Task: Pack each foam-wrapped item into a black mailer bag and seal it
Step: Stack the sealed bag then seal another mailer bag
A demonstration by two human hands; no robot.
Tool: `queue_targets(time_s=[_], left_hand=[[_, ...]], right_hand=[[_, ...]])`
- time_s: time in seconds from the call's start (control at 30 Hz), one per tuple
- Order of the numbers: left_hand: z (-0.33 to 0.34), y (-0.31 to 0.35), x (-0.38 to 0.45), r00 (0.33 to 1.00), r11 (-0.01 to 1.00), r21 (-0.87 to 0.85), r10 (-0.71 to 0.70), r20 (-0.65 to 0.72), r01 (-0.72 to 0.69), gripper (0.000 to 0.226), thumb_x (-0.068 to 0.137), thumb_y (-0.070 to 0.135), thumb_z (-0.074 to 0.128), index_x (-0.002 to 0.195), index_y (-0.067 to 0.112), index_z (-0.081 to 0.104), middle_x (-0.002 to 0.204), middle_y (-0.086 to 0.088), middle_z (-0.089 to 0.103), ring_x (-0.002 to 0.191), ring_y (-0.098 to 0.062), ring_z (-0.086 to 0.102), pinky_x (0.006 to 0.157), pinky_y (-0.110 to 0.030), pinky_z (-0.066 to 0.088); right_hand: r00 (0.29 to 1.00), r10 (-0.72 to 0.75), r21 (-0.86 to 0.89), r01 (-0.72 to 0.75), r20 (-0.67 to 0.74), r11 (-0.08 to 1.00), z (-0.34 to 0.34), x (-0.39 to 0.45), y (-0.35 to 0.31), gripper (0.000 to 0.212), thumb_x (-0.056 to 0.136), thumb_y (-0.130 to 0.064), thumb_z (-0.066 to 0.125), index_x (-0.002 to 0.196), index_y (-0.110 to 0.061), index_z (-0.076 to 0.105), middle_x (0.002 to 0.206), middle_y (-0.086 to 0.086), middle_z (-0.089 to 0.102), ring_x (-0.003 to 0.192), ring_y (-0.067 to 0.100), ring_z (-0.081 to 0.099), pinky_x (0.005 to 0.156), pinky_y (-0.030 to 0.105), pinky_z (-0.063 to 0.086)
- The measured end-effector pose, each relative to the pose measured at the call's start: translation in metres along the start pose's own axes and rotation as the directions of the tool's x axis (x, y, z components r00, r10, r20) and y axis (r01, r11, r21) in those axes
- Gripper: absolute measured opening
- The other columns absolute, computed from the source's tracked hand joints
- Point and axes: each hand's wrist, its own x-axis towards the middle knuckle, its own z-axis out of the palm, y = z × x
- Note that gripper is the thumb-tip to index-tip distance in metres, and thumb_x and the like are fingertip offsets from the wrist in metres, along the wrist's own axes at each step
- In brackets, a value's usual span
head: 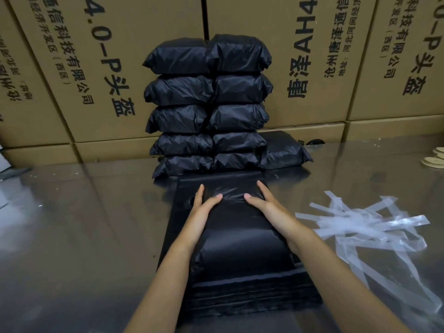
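Observation:
A filled black mailer bag (240,239) lies in front of me on top of a flat stack of empty black mailer bags (252,296). My left hand (204,210) grips its left side and my right hand (266,207) its right side, thumbs pressing on the folded far end. No foam-wrapped item shows; the bag hides its contents. Beyond stand two stacks of sealed black parcels (206,109), several high, with one more parcel (283,150) lying at their right.
The shiny metal table (84,224) carries a heap of clear peeled-off adhesive strips (365,227) at my right. Tall printed cardboard boxes (84,68) wall off the back. Beige flat pieces (434,159) lie at the far right edge.

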Motion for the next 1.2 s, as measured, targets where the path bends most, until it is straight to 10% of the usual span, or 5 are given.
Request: queue_targets(time_s=[0.37, 0.67, 0.83, 1.07, 1.2], left_hand=[[0.003, -0.006, -0.003, 0.998, 0.994, -0.104, 0.033, -0.059, -0.039, 0.07, 0.094, 0.042, 0.06, 0.155, 0.039, 0.025, 0.132, 0.018, 0.036, 0.086, 0.016, 0.046, 0.059, -0.007, 0.043], [0.003, -0.011, -0.004, 0.998, 0.99, -0.136, 0.025, -0.062, -0.033, 0.072, 0.092, 0.044, 0.061, 0.155, 0.04, 0.025, 0.134, 0.019, 0.036, 0.091, 0.015, 0.047, 0.063, -0.007, 0.043], [-0.001, -0.014, 0.002, 0.994, 0.981, -0.19, 0.026, -0.106, -0.046, 0.055, 0.101, 0.044, 0.045, 0.153, 0.035, 0.032, 0.157, 0.012, 0.032, 0.131, -0.003, 0.044, 0.103, -0.024, 0.037], [-0.038, -0.015, -0.016, 0.933, 0.941, -0.333, -0.064, -0.354, -0.062, 0.029, 0.103, 0.011, 0.037, 0.115, 0.006, 0.062, 0.122, -0.02, 0.065, 0.103, -0.027, 0.066, 0.084, -0.031, 0.053], [-0.06, -0.004, -0.026, 0.845, 0.995, -0.095, -0.027, -0.534, -0.028, 0.025, 0.1, 0.003, 0.038, 0.092, 0.007, 0.061, 0.083, -0.017, 0.065, 0.065, -0.028, 0.063, 0.045, -0.027, 0.053]], right_hand=[[1.0, 0.005, 0.197, 0.001, -0.031, 0.98, 0.0, -0.003, 0.02, 0.077, 0.088, -0.058, 0.064, 0.155, -0.046, 0.028, 0.152, -0.01, 0.042, 0.135, 0.018, 0.046, 0.116, 0.043, 0.035], [0.999, 0.005, 0.267, 0.007, -0.046, 0.964, 0.0, 0.007, 0.03, 0.092, 0.071, -0.066, 0.072, 0.152, -0.042, 0.036, 0.135, -0.015, 0.052, 0.108, 0.001, 0.055, 0.083, 0.023, 0.041], [0.996, 0.023, 0.291, 0.003, -0.086, 0.957, -0.001, 0.007, 0.031, 0.063, 0.088, -0.059, 0.061, 0.144, -0.034, 0.049, 0.125, -0.013, 0.063, 0.102, 0.003, 0.063, 0.076, 0.017, 0.045], [0.995, 0.023, 0.549, 0.033, -0.095, 0.835, -0.019, -0.022, 0.048, 0.061, 0.1, -0.063, 0.031, 0.131, -0.021, 0.063, 0.141, 0.0, 0.06, 0.129, 0.016, 0.053, 0.112, 0.04, 0.038], [0.94, -0.011, 0.137, 0.062, -0.341, 0.989, -0.028, -0.042, 0.051, 0.023, 0.1, -0.044, 0.052, 0.107, -0.032, 0.071, 0.119, -0.006, 0.07, 0.113, 0.013, 0.062, 0.104, 0.04, 0.046]])
